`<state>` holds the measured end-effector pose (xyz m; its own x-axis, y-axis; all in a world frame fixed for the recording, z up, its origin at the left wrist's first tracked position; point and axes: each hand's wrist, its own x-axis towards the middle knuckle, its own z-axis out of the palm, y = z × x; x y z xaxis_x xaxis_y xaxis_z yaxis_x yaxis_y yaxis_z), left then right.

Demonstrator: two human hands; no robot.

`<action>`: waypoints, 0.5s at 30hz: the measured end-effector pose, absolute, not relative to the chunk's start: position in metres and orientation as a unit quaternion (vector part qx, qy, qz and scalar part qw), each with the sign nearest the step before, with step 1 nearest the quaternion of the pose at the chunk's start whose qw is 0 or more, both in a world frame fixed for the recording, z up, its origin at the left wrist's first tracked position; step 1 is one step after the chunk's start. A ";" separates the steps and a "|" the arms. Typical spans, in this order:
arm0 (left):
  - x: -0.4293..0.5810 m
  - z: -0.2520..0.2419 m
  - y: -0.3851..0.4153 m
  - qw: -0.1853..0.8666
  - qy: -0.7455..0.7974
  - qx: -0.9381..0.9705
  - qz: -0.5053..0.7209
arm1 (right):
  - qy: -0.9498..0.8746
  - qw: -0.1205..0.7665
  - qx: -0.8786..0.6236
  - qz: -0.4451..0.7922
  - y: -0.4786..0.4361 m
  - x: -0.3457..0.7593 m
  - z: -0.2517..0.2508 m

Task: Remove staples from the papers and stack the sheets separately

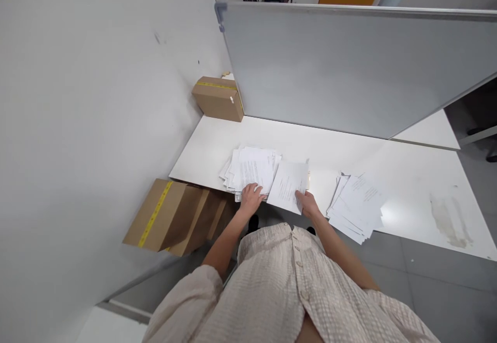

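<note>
My left hand [250, 199] rests on the lower edge of a messy stack of printed papers [254, 167], its fingers spread out. Beside that stack is a printed sheet of paper [289, 183], tilted slightly. My right hand [308, 204] grips this sheet at its right edge, with the thumb on top and the other fingers hidden beneath. Whether more sheets lie under it I cannot tell. A beige edge of something peeks out at its right side. Farther right, a second pile of printed papers [357, 203] overhangs the table's front edge.
The white table [411, 177] has a stained patch at its right end. A grey partition panel [330, 68] stands along its back. One taped cardboard box [219, 102] sits in the back left corner; more cardboard boxes [155, 218] stand left below the table, against the wall.
</note>
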<state>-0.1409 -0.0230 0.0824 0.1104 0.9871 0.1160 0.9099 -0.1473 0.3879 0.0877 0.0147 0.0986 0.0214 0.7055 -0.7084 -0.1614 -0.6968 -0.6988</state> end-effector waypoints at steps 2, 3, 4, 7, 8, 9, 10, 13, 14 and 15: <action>-0.152 0.079 -0.015 0.104 0.658 0.734 0.133 | -0.211 0.336 -0.643 0.655 0.012 0.095 0.098; -0.157 0.078 -0.011 0.111 0.655 0.738 0.120 | -0.209 0.341 -0.644 0.652 0.011 0.097 0.099; -0.160 0.077 -0.009 0.124 0.649 0.742 0.116 | -0.207 0.344 -0.644 0.651 0.010 0.098 0.099; -0.164 0.080 -0.003 0.195 0.629 0.737 0.152 | -0.203 0.351 -0.641 0.652 0.008 0.098 0.103; -0.164 0.081 -0.002 0.217 0.625 0.732 0.166 | -0.202 0.351 -0.640 0.653 0.007 0.097 0.104; -0.165 0.083 -0.001 0.235 0.623 0.725 0.176 | -0.202 0.351 -0.638 0.655 0.007 0.097 0.106; -0.165 0.084 0.000 0.247 0.624 0.719 0.181 | -0.201 0.351 -0.637 0.656 0.006 0.096 0.108; -0.165 0.085 0.005 0.262 0.650 0.689 0.188 | -0.202 0.350 -0.634 0.660 0.006 0.097 0.113; -0.165 0.085 0.006 0.266 0.664 0.672 0.194 | -0.203 0.349 -0.634 0.659 0.006 0.097 0.114; -0.164 0.085 0.008 0.270 0.679 0.653 0.201 | -0.204 0.350 -0.634 0.659 0.006 0.098 0.114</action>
